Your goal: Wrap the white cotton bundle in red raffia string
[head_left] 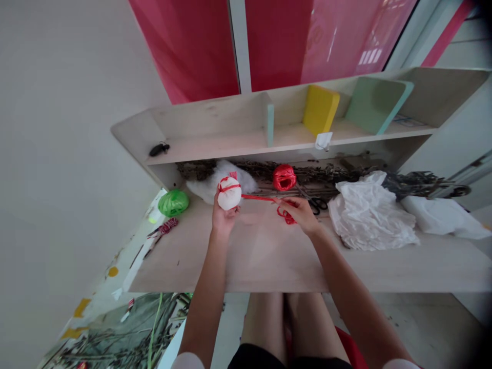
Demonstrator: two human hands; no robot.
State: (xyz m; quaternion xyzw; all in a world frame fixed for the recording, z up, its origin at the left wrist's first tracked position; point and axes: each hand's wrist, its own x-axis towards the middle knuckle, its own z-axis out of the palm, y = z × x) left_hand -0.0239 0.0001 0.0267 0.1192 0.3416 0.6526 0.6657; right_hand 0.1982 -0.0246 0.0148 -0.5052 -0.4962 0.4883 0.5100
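Note:
My left hand (224,218) is closed around a white round bundle (229,197), holding it just above the desk. A strand of red plastic twine (255,197) wraps across the bundle and runs out to the right, looking taut. Its other end is pinched between the fingers of my right hand (295,211). Loose loops of the twine hang below those fingers, over the desk. Behind, a roll of red twine (284,178) sits near the dried stems. Black-handled scissors (318,205) lie just past my right hand.
White fluffy stuffing (246,177) lies behind my left hand. A green twine roll (173,203) and a patterned cord bundle (168,226) are at the left. Crumpled white plastic (374,215) covers the right. Dried stems (319,171) line the back, under a shelf (215,146).

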